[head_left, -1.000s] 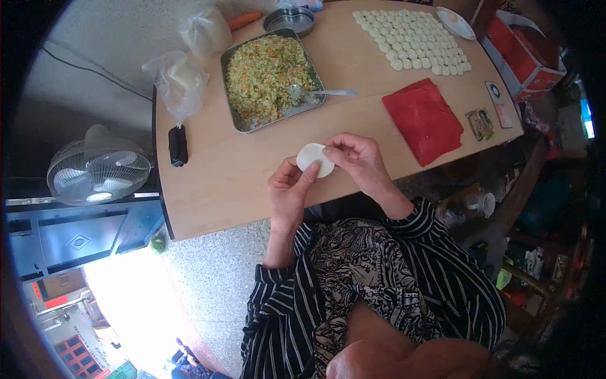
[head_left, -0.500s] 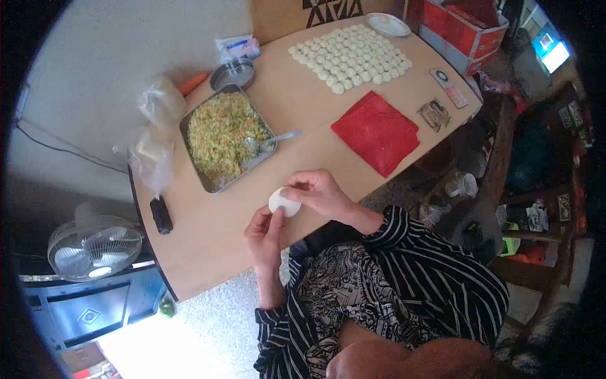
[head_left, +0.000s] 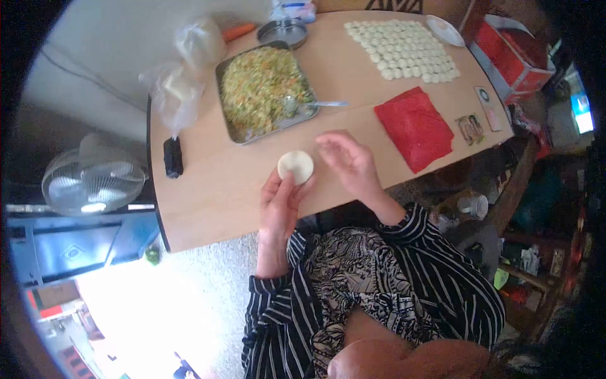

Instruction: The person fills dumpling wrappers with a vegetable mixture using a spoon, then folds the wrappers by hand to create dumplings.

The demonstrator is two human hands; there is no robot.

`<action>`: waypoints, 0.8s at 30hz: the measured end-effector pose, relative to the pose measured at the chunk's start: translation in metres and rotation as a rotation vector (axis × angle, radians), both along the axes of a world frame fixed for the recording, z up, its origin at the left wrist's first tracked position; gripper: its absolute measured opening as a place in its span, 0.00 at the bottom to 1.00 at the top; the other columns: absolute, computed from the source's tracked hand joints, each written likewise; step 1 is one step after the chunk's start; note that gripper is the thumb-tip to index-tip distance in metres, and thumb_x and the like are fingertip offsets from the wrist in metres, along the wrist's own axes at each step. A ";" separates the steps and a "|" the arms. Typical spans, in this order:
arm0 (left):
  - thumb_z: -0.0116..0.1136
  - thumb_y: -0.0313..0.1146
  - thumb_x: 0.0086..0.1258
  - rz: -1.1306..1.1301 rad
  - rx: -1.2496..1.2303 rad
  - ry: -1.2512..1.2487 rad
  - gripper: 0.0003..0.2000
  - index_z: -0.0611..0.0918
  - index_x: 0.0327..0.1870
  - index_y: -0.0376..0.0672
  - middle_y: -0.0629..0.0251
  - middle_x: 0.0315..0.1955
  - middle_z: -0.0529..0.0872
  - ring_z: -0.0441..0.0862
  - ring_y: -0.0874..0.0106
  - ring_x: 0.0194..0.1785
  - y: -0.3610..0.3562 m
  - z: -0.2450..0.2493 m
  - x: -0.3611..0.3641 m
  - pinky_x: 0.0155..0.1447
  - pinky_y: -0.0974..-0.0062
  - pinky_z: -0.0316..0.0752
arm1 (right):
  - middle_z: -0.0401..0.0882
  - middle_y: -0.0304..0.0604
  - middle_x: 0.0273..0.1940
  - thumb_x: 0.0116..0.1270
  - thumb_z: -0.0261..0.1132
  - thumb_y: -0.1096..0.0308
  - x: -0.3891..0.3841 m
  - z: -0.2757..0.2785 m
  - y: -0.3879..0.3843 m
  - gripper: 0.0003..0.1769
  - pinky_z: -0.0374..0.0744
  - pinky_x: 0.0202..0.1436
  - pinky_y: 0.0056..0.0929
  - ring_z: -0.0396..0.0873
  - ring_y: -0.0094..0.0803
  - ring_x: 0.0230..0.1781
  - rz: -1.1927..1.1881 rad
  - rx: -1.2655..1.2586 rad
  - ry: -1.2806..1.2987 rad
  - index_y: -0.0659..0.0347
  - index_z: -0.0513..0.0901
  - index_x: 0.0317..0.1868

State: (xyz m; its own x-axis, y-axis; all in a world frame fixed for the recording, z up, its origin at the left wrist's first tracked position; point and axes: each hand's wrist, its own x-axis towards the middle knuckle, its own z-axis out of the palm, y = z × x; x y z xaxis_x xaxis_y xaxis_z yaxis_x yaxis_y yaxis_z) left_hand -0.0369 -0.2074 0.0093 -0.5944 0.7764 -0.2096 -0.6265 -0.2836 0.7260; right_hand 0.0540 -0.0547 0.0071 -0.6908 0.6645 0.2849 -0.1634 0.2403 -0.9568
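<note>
A round white dough wrapper (head_left: 295, 167) lies on the fingers of my left hand (head_left: 282, 197), with the thumb pressed on its lower part. My right hand (head_left: 350, 164) is raised just to the right, apart from the wrapper, fingers extended and somewhat blurred, with nothing seen in it. Beyond my hands sits a metal tray (head_left: 228, 126) of chopped vegetable filling (head_left: 260, 88). A spoon (head_left: 328, 103) rests in the filling, its handle over the tray's right edge.
Rows of small dough pieces (head_left: 404, 50) cover the table's (head_left: 214, 208) far right, near a white plate (head_left: 445, 30). A red cloth (head_left: 414, 128) lies at right. Plastic bags (head_left: 177, 95), a black bundle (head_left: 172, 157) and a round tin (head_left: 282, 33) stand left and behind. A fan (head_left: 93, 180) is beyond the left edge.
My right hand has let go of the wrapper and moved off to the right. The wrapper now rests in my left hand alone. The whole view has shifted, with the table higher in it.
</note>
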 end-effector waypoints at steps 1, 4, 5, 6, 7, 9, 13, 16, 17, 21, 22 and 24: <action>0.46 0.30 0.81 -0.008 -0.001 -0.024 0.17 0.73 0.65 0.33 0.56 0.58 0.81 0.80 0.65 0.60 0.000 -0.003 0.000 0.67 0.62 0.78 | 0.81 0.42 0.48 0.69 0.67 0.70 -0.001 -0.002 0.000 0.10 0.79 0.52 0.26 0.81 0.27 0.47 0.075 -0.111 -0.024 0.67 0.82 0.47; 0.45 0.32 0.82 -0.020 0.009 -0.003 0.17 0.73 0.65 0.34 0.57 0.58 0.81 0.80 0.66 0.60 0.004 -0.004 0.006 0.66 0.63 0.78 | 0.81 0.40 0.47 0.71 0.66 0.71 0.001 -0.006 0.000 0.11 0.80 0.49 0.22 0.80 0.23 0.45 0.248 -0.358 -0.100 0.70 0.82 0.48; 0.44 0.33 0.82 -0.019 0.001 0.005 0.17 0.73 0.65 0.34 0.56 0.58 0.81 0.80 0.66 0.60 0.005 -0.003 0.008 0.65 0.63 0.79 | 0.81 0.40 0.47 0.71 0.66 0.71 0.001 -0.007 -0.002 0.11 0.80 0.48 0.22 0.80 0.22 0.45 0.293 -0.388 -0.124 0.71 0.82 0.48; 0.43 0.33 0.82 -0.019 -0.009 0.014 0.17 0.74 0.64 0.34 0.55 0.58 0.80 0.80 0.65 0.60 0.006 -0.001 0.010 0.65 0.63 0.80 | 0.82 0.40 0.46 0.71 0.65 0.71 -0.001 -0.003 -0.004 0.11 0.80 0.46 0.21 0.80 0.21 0.44 0.337 -0.419 -0.145 0.71 0.82 0.48; 0.42 0.33 0.82 -0.020 -0.018 0.026 0.17 0.74 0.64 0.34 0.54 0.59 0.80 0.80 0.65 0.60 0.006 0.000 0.012 0.64 0.63 0.80 | 0.82 0.39 0.45 0.70 0.66 0.73 0.001 0.009 -0.007 0.10 0.80 0.43 0.20 0.80 0.20 0.42 0.313 -0.430 -0.068 0.72 0.82 0.47; 0.42 0.34 0.83 -0.011 -0.003 0.035 0.17 0.75 0.64 0.34 0.55 0.57 0.81 0.81 0.66 0.58 0.008 -0.005 0.012 0.63 0.64 0.81 | 0.82 0.40 0.45 0.70 0.66 0.73 0.000 0.002 -0.004 0.09 0.80 0.43 0.20 0.80 0.20 0.40 0.282 -0.283 -0.047 0.72 0.83 0.45; 0.43 0.35 0.83 0.036 -0.075 0.108 0.17 0.76 0.62 0.33 0.59 0.55 0.81 0.81 0.70 0.56 0.009 -0.006 0.012 0.61 0.67 0.82 | 0.83 0.39 0.44 0.70 0.67 0.73 0.000 -0.008 -0.004 0.07 0.80 0.42 0.20 0.80 0.20 0.39 0.263 -0.220 -0.022 0.71 0.84 0.40; 0.44 0.36 0.83 0.001 -0.119 0.207 0.18 0.76 0.62 0.32 0.59 0.54 0.81 0.81 0.72 0.56 0.008 -0.008 0.014 0.61 0.67 0.82 | 0.83 0.38 0.43 0.70 0.67 0.72 0.001 -0.009 -0.003 0.07 0.79 0.42 0.20 0.79 0.19 0.39 0.283 -0.294 -0.089 0.70 0.84 0.39; 0.45 0.35 0.82 -0.016 -0.120 0.221 0.17 0.76 0.62 0.31 0.60 0.54 0.82 0.80 0.72 0.56 0.008 -0.008 0.014 0.61 0.67 0.82 | 0.83 0.37 0.42 0.69 0.67 0.72 0.001 -0.011 -0.002 0.07 0.79 0.42 0.20 0.79 0.19 0.38 0.265 -0.262 -0.104 0.69 0.84 0.39; 0.46 0.35 0.82 0.006 -0.094 0.194 0.17 0.77 0.61 0.33 0.60 0.53 0.83 0.81 0.70 0.56 0.002 -0.020 0.001 0.61 0.65 0.81 | 0.82 0.37 0.40 0.69 0.67 0.72 0.003 0.000 0.012 0.08 0.77 0.38 0.20 0.78 0.19 0.35 0.203 -0.338 -0.164 0.67 0.82 0.45; 0.47 0.35 0.82 0.044 -0.071 0.123 0.16 0.77 0.61 0.34 0.60 0.54 0.83 0.82 0.69 0.56 0.002 -0.022 -0.002 0.62 0.64 0.81 | 0.82 0.37 0.40 0.69 0.67 0.72 0.006 0.005 0.019 0.09 0.77 0.37 0.20 0.78 0.19 0.34 0.192 -0.413 -0.177 0.66 0.82 0.47; 0.48 0.35 0.81 0.094 -0.012 0.009 0.15 0.77 0.60 0.35 0.59 0.54 0.83 0.83 0.67 0.56 0.000 -0.028 -0.011 0.63 0.63 0.80 | 0.81 0.39 0.40 0.71 0.65 0.70 0.006 0.000 0.038 0.14 0.77 0.38 0.22 0.78 0.22 0.34 0.125 -0.510 -0.123 0.67 0.80 0.53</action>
State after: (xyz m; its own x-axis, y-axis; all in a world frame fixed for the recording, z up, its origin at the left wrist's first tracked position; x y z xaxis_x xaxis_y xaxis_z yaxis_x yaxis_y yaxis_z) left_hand -0.0476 -0.2074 -0.0183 -0.6663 0.7147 -0.2126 -0.5910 -0.3324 0.7350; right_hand 0.0601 -0.0163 0.0072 -0.7816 0.6076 -0.1409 -0.0399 -0.2741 -0.9609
